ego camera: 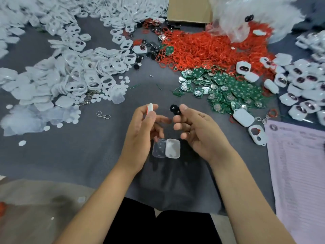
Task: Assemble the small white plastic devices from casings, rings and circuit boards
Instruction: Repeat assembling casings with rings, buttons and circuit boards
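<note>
Holding a small white plastic casing (150, 110) edge-up between thumb and fingers, the left hand (142, 131) is raised above the grey cloth-covered surface (79, 155). The right hand (197, 131) pinches a small black rubber button pad (175, 109) at its fingertips, near the casing but apart from it. A clear plastic hinged box (166, 148) lies open on the surface between the wrists. Green circuit boards (223, 88) are heaped far right, red rubber rings (207, 48) beyond them, and white casing halves (79, 67) far left.
</note>
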A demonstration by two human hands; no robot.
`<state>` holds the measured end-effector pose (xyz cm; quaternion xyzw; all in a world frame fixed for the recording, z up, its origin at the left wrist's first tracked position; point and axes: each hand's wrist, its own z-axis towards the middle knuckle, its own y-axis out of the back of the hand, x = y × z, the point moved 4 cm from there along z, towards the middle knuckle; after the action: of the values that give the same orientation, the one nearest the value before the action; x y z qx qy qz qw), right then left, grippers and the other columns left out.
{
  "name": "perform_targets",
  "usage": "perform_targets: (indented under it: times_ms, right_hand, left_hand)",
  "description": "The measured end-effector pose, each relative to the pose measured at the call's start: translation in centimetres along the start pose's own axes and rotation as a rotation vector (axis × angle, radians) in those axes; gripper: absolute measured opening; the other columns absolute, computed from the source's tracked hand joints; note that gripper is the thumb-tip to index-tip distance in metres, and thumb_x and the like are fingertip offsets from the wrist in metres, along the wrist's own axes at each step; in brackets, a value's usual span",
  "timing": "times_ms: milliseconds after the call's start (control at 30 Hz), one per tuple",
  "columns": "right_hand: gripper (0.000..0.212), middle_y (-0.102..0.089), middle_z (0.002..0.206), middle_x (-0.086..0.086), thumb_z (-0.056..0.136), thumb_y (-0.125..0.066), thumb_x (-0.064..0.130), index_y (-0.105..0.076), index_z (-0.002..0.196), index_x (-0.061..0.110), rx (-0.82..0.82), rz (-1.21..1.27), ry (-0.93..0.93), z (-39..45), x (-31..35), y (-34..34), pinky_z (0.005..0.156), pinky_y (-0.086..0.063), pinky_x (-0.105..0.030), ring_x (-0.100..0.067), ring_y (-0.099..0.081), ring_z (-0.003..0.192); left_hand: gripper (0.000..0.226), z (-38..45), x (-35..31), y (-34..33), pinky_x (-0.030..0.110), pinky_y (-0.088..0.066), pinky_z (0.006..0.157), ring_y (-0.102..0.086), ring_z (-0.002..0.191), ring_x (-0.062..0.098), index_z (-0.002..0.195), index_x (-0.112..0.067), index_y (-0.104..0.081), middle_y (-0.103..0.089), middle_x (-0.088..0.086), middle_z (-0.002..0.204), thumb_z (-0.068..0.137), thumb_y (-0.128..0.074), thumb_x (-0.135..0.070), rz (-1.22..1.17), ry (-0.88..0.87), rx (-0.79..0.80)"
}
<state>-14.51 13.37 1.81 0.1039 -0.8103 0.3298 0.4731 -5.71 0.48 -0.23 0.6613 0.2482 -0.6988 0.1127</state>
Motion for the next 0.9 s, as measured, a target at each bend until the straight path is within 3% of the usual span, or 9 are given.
perform_targets:
  times_ms: [167,267,333,467,567,667,733,800,900]
  right_hand:
    - [0.031,-0.074,0.079,-0.002,0.099,-0.067,0.031,-0.082,0.073,0.023,0.037,-0.019,-0.014,0.1,-0.4,0.2,0.045,-0.049,-0.017,-0.008,-0.069,0.062]
    - [0.033,-0.075,0.079,-0.002,0.101,-0.065,0.030,-0.082,0.074,0.021,0.050,-0.015,-0.003,0.2,-0.4,0.2,0.045,-0.050,-0.017,-0.007,-0.070,0.062]
    - [0.033,-0.075,0.081,-0.003,0.102,-0.063,0.030,-0.082,0.076,0.021,0.055,-0.003,0.016,0.2,-0.4,0.2,0.046,-0.051,-0.017,-0.008,-0.071,0.065]
    - [0.023,-0.077,0.090,-0.008,0.098,-0.066,0.030,-0.080,0.082,0.019,0.077,0.048,0.050,0.3,-0.4,0.5,0.048,-0.052,-0.018,-0.011,-0.074,0.072]
    - [0.014,-0.077,0.093,-0.009,0.095,-0.071,0.027,-0.075,0.093,0.014,0.063,0.022,0.125,0.3,-0.4,0.7,0.051,-0.054,-0.020,-0.011,-0.073,0.074]
    - [0.009,-0.076,0.088,-0.006,0.094,-0.076,0.012,-0.072,0.103,0.011,-0.067,-0.205,0.355,0.1,0.1,1.3,0.051,-0.056,-0.028,-0.016,-0.072,0.075]
    - [0.014,-0.074,0.088,-0.001,0.093,-0.077,0.009,-0.072,0.105,0.014,-0.145,-0.405,0.525,-0.2,0.3,1.2,0.050,-0.057,-0.030,-0.018,-0.073,0.075]
    - [0.019,-0.073,0.092,0.005,0.092,-0.077,0.008,-0.071,0.106,0.019,-0.178,-0.562,0.656,-0.4,0.3,0.7,0.053,-0.058,-0.028,-0.016,-0.074,0.080]
    - [0.024,-0.074,0.096,0.014,0.091,-0.076,0.006,-0.072,0.107,0.024,-0.174,-0.632,0.747,-0.6,0.1,0.0,0.066,-0.059,-0.024,-0.014,-0.074,0.086]
  left_hand:
    - [0.039,0.1,-0.1,0.2,0.026,-0.047,0.069,-0.058,0.078,0.011,0.124,-0.040,-0.072,-0.066,-0.009,0.098,0.096,-0.050,-0.056,0.072,0.001,0.004]
    - [0.035,0.0,-0.1,0.2,0.043,-0.053,0.093,-0.068,0.108,0.021,0.130,-0.044,-0.068,-0.072,-0.003,0.122,0.100,-0.049,-0.051,0.085,-0.007,-0.012]
    - [0.032,-0.2,-0.3,0.2,0.048,-0.053,0.099,-0.067,0.120,0.026,0.128,-0.045,-0.066,-0.071,0.003,0.129,0.101,-0.050,-0.050,0.091,-0.028,-0.015]
    - [0.029,-0.3,-0.5,0.0,0.035,-0.058,0.086,-0.072,0.113,0.022,0.125,-0.038,-0.068,-0.076,0.003,0.121,0.101,-0.053,-0.046,0.062,-0.020,-0.013]
    - [0.033,-0.4,-0.6,0.1,0.042,-0.059,0.093,-0.071,0.116,0.024,0.132,-0.031,-0.066,-0.075,0.002,0.122,0.103,-0.056,-0.043,0.097,-0.050,-0.029]
    - [0.029,-0.4,-0.4,0.2,0.049,-0.059,0.095,-0.073,0.113,0.027,0.132,-0.023,-0.067,-0.076,0.005,0.119,0.108,-0.053,-0.030,0.105,-0.035,-0.030]
    - [0.027,-0.4,-0.2,0.1,0.042,-0.062,0.090,-0.075,0.107,0.024,0.131,-0.017,-0.067,-0.077,0.005,0.117,0.110,-0.050,-0.020,0.114,-0.026,-0.016]
    - [0.027,-0.4,-0.2,0.0,0.036,-0.062,0.089,-0.075,0.107,0.020,0.130,-0.016,-0.067,-0.077,0.003,0.115,0.110,-0.050,-0.016,0.135,-0.030,-0.015]
    - [0.030,-0.3,-0.2,0.0,0.046,-0.058,0.099,-0.073,0.112,0.019,0.131,-0.020,-0.068,-0.077,0.000,0.117,0.109,-0.048,-0.013,0.184,-0.045,-0.015]
